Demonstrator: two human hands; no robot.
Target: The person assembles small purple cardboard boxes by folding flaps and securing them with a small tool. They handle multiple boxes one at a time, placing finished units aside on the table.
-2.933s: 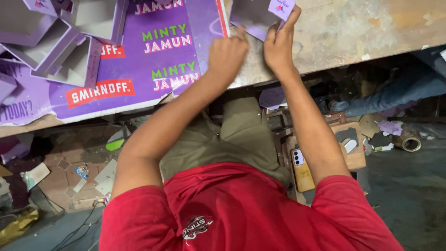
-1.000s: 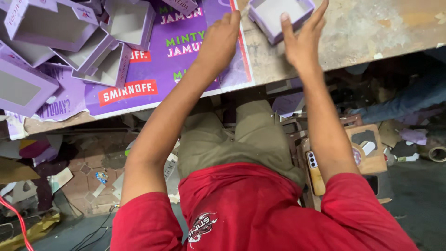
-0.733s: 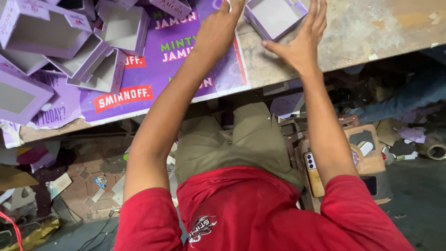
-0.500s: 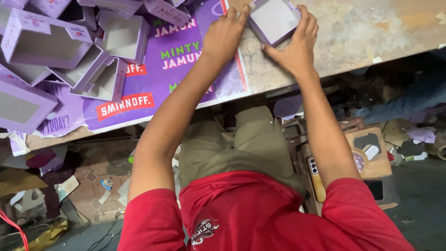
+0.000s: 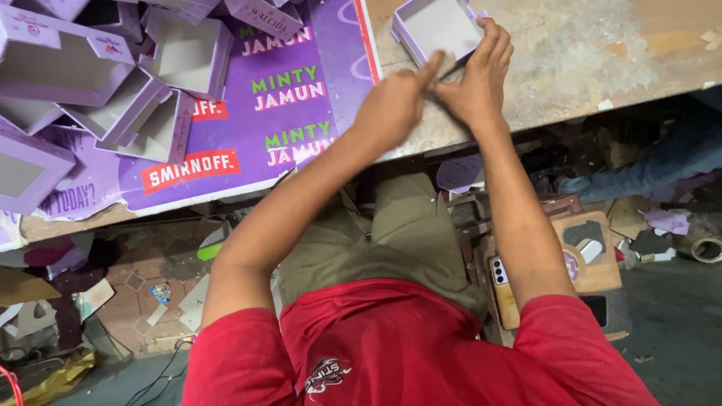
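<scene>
Head view: both arms reach straight forward from the red shirt (image 5: 421, 353) to the near edge of the worn grey surface (image 5: 602, 53). A small purple box (image 5: 440, 26), open side up with a pale inside, sits on that surface just past the hands. The right hand (image 5: 477, 75) rests against the box's near right corner, fingers curled over the wall and closed on its edge. The left hand (image 5: 391, 105) is mostly closed, its forefinger stretched out toward the same corner and meeting the right hand there; something thin and dark shows between the two hands, too small to tell what it is. Whether the left hand pinches the box wall or only presses on it cannot be told.

To do this well, I judge the right hand should keep the corner steady while the left forefinger presses along the fold, with the box flat on the surface so the walls stay square.

Both elbows are nearly straight, wrists bent slightly inward, so the hands meet in front of the body's middle line.

To the left, a large purple printed sheet (image 5: 301, 113) lies across the surface, and a heap of finished purple boxes (image 5: 98, 83) is piled on it. Below the surface edge, a phone (image 5: 502, 289) lies on a small brown stand, and paper scraps litter the floor (image 5: 113, 316).
</scene>
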